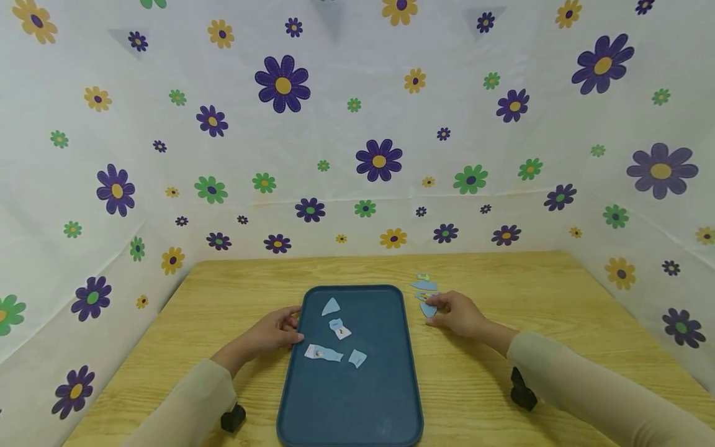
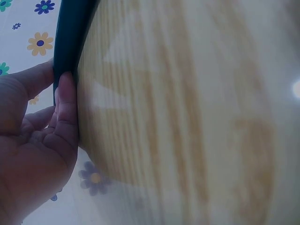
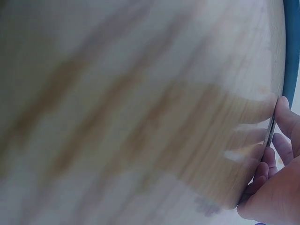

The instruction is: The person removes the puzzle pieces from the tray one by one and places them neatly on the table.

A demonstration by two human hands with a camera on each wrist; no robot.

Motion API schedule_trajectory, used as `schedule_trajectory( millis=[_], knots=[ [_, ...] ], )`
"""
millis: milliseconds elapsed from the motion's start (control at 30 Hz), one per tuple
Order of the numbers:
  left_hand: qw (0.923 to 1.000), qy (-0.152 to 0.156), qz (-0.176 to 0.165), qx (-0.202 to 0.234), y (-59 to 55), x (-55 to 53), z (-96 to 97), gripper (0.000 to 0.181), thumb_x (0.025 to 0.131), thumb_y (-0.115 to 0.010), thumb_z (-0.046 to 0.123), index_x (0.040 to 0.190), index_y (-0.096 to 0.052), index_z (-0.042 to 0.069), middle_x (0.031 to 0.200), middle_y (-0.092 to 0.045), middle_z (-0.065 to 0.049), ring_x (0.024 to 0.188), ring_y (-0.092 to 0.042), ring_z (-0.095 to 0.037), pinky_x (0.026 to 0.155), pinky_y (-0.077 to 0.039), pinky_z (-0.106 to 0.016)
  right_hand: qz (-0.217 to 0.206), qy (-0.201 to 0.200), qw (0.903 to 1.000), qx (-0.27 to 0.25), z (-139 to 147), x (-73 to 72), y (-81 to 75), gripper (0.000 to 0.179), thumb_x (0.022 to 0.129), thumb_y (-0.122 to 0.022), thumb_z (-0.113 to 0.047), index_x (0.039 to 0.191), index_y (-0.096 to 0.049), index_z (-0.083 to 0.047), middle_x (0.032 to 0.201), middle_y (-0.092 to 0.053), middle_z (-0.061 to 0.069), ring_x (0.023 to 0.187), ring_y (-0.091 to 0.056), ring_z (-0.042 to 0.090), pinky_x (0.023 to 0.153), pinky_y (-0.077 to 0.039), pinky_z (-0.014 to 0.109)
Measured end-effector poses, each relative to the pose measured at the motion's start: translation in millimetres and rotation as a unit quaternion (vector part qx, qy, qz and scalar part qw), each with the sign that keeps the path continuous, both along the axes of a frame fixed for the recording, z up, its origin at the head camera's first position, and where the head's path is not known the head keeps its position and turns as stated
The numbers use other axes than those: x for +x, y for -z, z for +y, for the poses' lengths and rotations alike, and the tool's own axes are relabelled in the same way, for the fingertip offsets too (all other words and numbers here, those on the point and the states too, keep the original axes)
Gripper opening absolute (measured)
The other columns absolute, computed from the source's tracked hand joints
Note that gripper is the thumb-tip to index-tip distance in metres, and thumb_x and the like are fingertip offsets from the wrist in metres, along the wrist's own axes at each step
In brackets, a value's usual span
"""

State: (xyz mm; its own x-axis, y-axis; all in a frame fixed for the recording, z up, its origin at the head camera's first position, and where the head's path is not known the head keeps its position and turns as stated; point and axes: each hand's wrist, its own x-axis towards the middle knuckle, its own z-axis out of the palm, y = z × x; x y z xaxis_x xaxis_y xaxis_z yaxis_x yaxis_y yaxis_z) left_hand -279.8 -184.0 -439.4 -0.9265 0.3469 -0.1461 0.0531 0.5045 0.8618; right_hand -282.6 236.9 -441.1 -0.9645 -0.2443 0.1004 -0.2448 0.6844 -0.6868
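Note:
At the left long rim of a dark blue tray [image 1: 357, 403], my left hand [image 1: 276, 329] grips the edge, thumb by the rim and fingers curled at the side. The left wrist view shows this thumb and fingers [image 2: 66, 98] against the tray wall. To the right of the tray, my right hand [image 1: 460, 315] pinches a small light blue paper piece [image 1: 427, 310] at the table surface. Its fingertips [image 3: 282, 107] are low against the wood in the right wrist view, where the piece itself is hidden.
Torn paper pieces lie on the tray: a triangular one [image 1: 331, 306], a printed one [image 1: 339, 329], a long strip [image 1: 324, 353] and a small square-like one [image 1: 357, 358]. More pieces, including a blue sliver [image 1: 424, 285], lie beyond my right hand on the wooden table [image 1: 251, 279]. Flowered cloth [image 1: 335, 124] surrounds it.

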Motion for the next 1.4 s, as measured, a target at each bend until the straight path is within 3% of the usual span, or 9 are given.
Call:
schedule_trajectory(
  millis=[333, 667, 867, 1033, 1400],
  knots=[
    [1.0, -0.002, -0.009, 0.002, -2.0, 0.3, 0.7, 0.068, 0.088, -0.07, 0.005, 0.146, -0.036, -0.004, 0.1, -0.052, -0.011, 0.082, -0.052, -0.021, 0.07, -0.051, -0.033, -0.016, 0.002, 0.9998, -0.007, 0.4, 1.2, 0.4, 0.04, 0.084, -0.077, -0.017, 0.119, -0.067, -0.001, 0.113, -0.061, 0.013, 0.101, -0.056, 0.027, 0.085, -0.046, 0.045],
    [1.0, -0.005, -0.006, -0.003, -2.2, -0.1, 0.6, 0.068, 0.088, -0.07, 0.005, 0.146, -0.036, -0.003, 0.1, -0.053, -0.011, 0.083, -0.053, -0.021, 0.072, -0.052, -0.033, -0.02, -0.007, 0.9996, -0.02, 1.1, 2.7, -3.3, 0.042, 0.084, -0.077, -0.017, 0.12, -0.065, 0.001, 0.114, -0.063, 0.013, 0.103, -0.056, 0.029, 0.087, -0.045, 0.045],
    [1.0, -0.005, -0.008, 0.001, -2.7, 0.9, 1.2, 0.068, 0.088, -0.07, 0.005, 0.146, -0.036, -0.004, 0.099, -0.053, -0.01, 0.083, -0.053, -0.021, 0.072, -0.051, -0.032, -0.032, -0.007, 0.9984, -0.045, 1.7, 4.4, -7.4, 0.04, 0.086, -0.075, -0.013, 0.121, -0.064, 0.003, 0.11, -0.061, 0.015, 0.095, -0.054, 0.026, 0.073, -0.048, 0.036],
    [0.9999, -0.004, -0.01, 0.002, -3.3, 1.6, 1.2, 0.068, 0.088, -0.07, 0.005, 0.146, -0.036, -0.004, 0.099, -0.053, -0.01, 0.082, -0.053, -0.021, 0.071, -0.051, -0.032, -0.034, -0.004, 0.9976, -0.06, 2.7, 2.0, -8.9, 0.042, 0.086, -0.074, -0.011, 0.124, -0.062, 0.004, 0.101, -0.058, 0.012, 0.082, -0.051, 0.023, 0.061, -0.044, 0.031],
    [0.9999, 0.002, -0.01, 0.001, -1.6, 0.7, -0.6, 0.068, 0.089, -0.07, 0.007, 0.147, -0.035, -0.003, 0.1, -0.053, -0.011, 0.082, -0.053, -0.022, 0.07, -0.051, -0.031, -0.048, -0.003, 0.9938, -0.101, -21.1, 5.9, -19.7, 0.045, 0.088, -0.074, -0.017, 0.128, -0.062, 0.0, 0.111, -0.057, 0.017, 0.087, -0.047, 0.024, 0.067, -0.045, 0.032]
  ],
)
